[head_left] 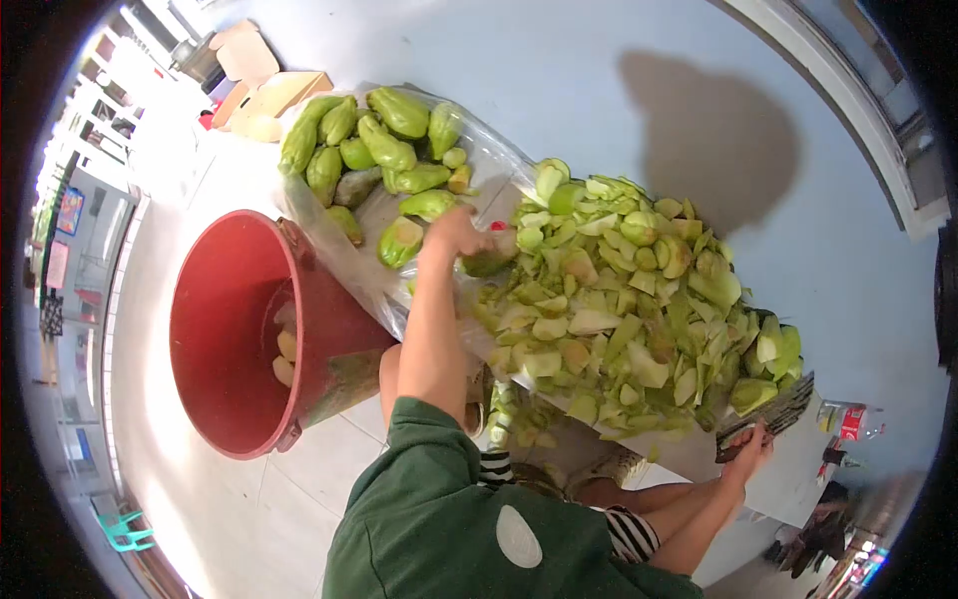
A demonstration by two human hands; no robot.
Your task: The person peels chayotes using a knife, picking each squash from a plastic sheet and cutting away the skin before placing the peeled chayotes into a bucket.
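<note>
My left hand (459, 236) reaches over the table, its fingers curled on a chayote (489, 263) beside the peelings; motion blurs them. More whole green chayotes (387, 145) lie on clear plastic sheeting to the left, and a partly cut chayote (400, 243) sits close to this hand. At the right edge of the heap, my right hand (748, 452) is closed around a dark, broad-bladed knife (776, 411). Between the hands spreads a large heap of green chayote peelings and cut pieces (619, 309).
A deep red bucket (225, 329) stands at the left with several pale pieces inside. Behind the chayotes is an opened cardboard box (279, 92). A plastic bottle (850, 421) with a red label is at the right. More peelings (524, 424) lie below the table edge.
</note>
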